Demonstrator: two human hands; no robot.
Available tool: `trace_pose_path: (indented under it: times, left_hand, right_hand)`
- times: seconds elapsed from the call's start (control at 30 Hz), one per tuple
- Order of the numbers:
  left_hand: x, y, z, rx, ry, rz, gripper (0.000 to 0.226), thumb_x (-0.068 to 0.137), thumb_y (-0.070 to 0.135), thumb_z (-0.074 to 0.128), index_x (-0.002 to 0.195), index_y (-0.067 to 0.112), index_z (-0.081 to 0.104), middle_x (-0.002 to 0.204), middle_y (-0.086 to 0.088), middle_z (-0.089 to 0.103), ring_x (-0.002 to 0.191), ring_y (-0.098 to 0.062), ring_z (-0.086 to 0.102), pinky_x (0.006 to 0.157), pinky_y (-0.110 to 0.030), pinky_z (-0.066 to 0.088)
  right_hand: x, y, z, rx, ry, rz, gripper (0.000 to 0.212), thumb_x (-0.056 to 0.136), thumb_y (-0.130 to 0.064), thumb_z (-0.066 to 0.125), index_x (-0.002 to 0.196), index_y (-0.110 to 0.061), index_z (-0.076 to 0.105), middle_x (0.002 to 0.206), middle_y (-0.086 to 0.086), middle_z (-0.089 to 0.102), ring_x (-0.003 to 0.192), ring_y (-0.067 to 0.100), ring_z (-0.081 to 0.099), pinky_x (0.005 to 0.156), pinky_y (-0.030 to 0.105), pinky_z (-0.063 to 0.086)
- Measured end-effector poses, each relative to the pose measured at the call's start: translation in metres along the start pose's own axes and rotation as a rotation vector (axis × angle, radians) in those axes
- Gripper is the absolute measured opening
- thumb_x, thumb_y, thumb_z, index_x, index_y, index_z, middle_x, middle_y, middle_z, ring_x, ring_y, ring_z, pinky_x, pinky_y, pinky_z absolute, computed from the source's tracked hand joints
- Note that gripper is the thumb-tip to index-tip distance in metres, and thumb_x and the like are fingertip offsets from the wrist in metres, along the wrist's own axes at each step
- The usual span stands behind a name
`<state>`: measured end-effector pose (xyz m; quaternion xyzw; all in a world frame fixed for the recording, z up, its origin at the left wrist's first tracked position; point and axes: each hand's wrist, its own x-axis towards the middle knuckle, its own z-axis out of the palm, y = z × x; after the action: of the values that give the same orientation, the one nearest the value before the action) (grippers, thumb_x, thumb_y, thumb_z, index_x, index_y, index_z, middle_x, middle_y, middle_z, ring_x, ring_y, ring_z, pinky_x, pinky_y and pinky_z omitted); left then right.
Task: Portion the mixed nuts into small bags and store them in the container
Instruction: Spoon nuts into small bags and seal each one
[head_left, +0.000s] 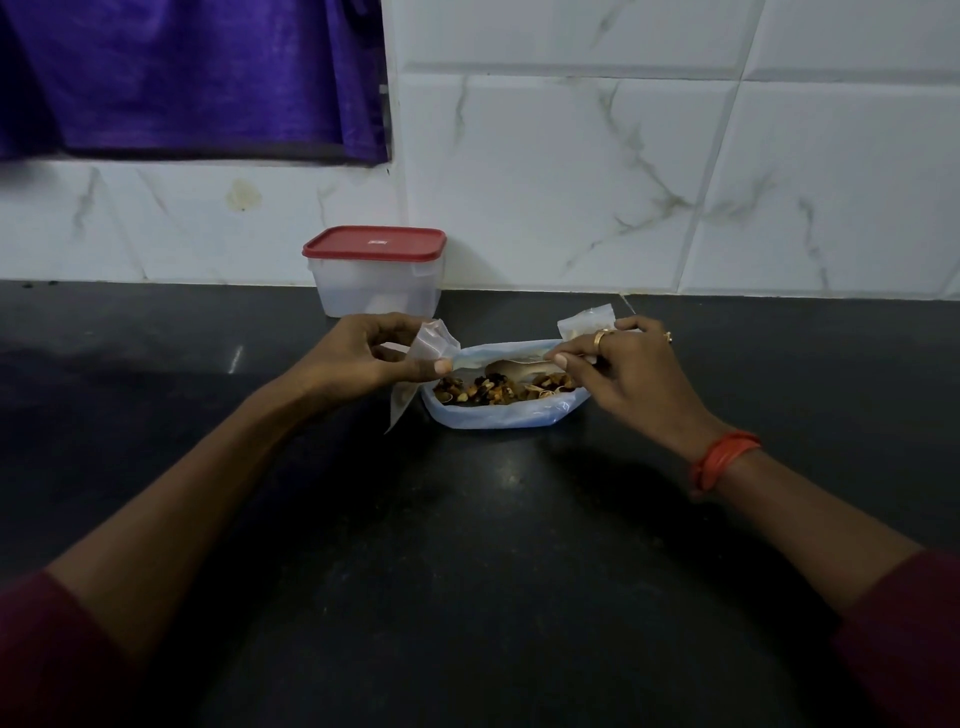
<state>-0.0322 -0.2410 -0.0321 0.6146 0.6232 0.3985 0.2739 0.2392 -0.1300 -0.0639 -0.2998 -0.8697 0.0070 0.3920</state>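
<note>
Two hands meet above the middle of a dark worktop. The left hand, left of centre, has its grip closed in a pinch, thumb against fingers, on a small clear bag that hangs down towards the worktop. The right hand, right of centre, has curled fingers gripping a second small bag, which sticks up behind them. Its thumb tip is at the rim of a large pale bag; whether it pinches that rim is unclear. The large bag lies open on the worktop between the hands, with mixed nuts inside. Behind, against the white tiled wall, stands a translucent container with its red lid on. A purple curtain fills the upper left.
</note>
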Motion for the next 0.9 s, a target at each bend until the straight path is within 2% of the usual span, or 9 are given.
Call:
trace_pose_path:
  times: [0.1,0.17,0.23,0.3,0.37,0.43,0.63,0.8,0.9]
  left_hand:
    - [-0.001,0.0,-0.001,0.023,-0.016,-0.005,0.056,0.067,0.039,0.077,0.119,0.023,0.068,0.116,0.01,0.067,0.108,-0.009,0.061,0.082,-0.022,0.049]
    - [0.0,-0.001,-0.003,0.049,-0.014,-0.01,0.056,0.064,0.042,0.078,0.117,0.023,0.07,0.119,0.007,0.068,0.108,-0.01,0.062,0.088,-0.029,0.051]
    - [0.0,-0.002,-0.003,0.073,-0.014,-0.017,0.055,0.063,0.044,0.077,0.113,0.024,0.071,0.121,0.007,0.067,0.107,-0.008,0.061,0.092,-0.033,0.05]
    - [0.0,-0.002,-0.003,0.086,-0.009,-0.018,0.055,0.065,0.044,0.078,0.114,0.022,0.071,0.124,0.006,0.066,0.107,-0.009,0.06,0.094,-0.034,0.05]
    - [0.0,-0.002,-0.001,0.097,-0.007,-0.011,0.058,0.066,0.044,0.078,0.117,0.02,0.071,0.127,0.005,0.065,0.112,-0.014,0.061,0.099,-0.04,0.05]
    - [-0.001,-0.001,0.0,0.092,-0.021,0.006,0.058,0.065,0.045,0.077,0.117,0.021,0.071,0.125,0.005,0.067,0.112,-0.015,0.062,0.101,-0.043,0.051]
    - [0.001,-0.003,0.002,0.095,-0.03,0.04,0.055,0.065,0.046,0.077,0.116,0.026,0.07,0.122,0.006,0.067,0.11,-0.014,0.063,0.099,-0.044,0.052]
    - [0.0,-0.004,0.001,0.103,-0.015,0.051,0.059,0.065,0.048,0.077,0.118,0.023,0.07,0.122,0.005,0.068,0.111,-0.017,0.062,0.101,-0.047,0.05]
    - [0.0,-0.001,0.003,0.112,-0.015,0.06,0.055,0.064,0.046,0.076,0.115,0.026,0.069,0.115,0.01,0.067,0.107,-0.013,0.062,0.098,-0.041,0.051]
  right_hand:
    - [0.0,-0.003,0.002,0.068,-0.037,0.039,0.027,0.095,-0.037,0.059,0.107,-0.022,0.078,0.076,-0.005,0.074,0.069,0.009,0.061,0.086,0.045,0.048]
    - [0.0,-0.006,0.002,0.095,-0.044,0.076,0.022,0.097,-0.032,0.061,0.106,-0.021,0.078,0.08,-0.004,0.076,0.072,0.011,0.065,0.083,0.044,0.052]
    - [0.0,-0.008,0.0,0.109,-0.054,0.125,0.021,0.098,-0.029,0.062,0.106,-0.018,0.078,0.081,-0.004,0.075,0.073,0.007,0.065,0.077,0.034,0.054]
    - [-0.001,-0.011,-0.002,0.117,-0.083,0.19,0.02,0.098,-0.028,0.063,0.106,-0.018,0.078,0.074,-0.01,0.07,0.067,-0.002,0.062,0.065,0.013,0.047]
    - [-0.001,-0.014,-0.002,0.154,-0.121,0.245,0.02,0.097,-0.03,0.063,0.104,-0.02,0.078,0.069,-0.013,0.067,0.064,0.0,0.063,0.057,0.012,0.044]
    - [-0.002,-0.017,-0.001,0.202,-0.147,0.293,0.019,0.096,-0.032,0.064,0.104,-0.022,0.078,0.067,-0.008,0.069,0.067,0.009,0.067,0.063,0.024,0.049]
    - [0.002,-0.021,0.005,0.312,-0.16,0.417,0.019,0.094,-0.035,0.066,0.087,-0.024,0.08,0.063,-0.006,0.07,0.07,0.014,0.068,0.072,0.03,0.051]
    - [0.001,-0.018,0.001,0.334,-0.112,0.523,0.019,0.094,-0.029,0.066,0.078,-0.03,0.076,0.063,-0.011,0.071,0.067,-0.002,0.064,0.065,0.014,0.045]
    - [0.002,-0.014,-0.007,0.341,-0.077,0.557,0.028,0.093,-0.026,0.066,0.066,-0.031,0.071,0.063,-0.013,0.069,0.065,-0.008,0.061,0.062,0.009,0.038]
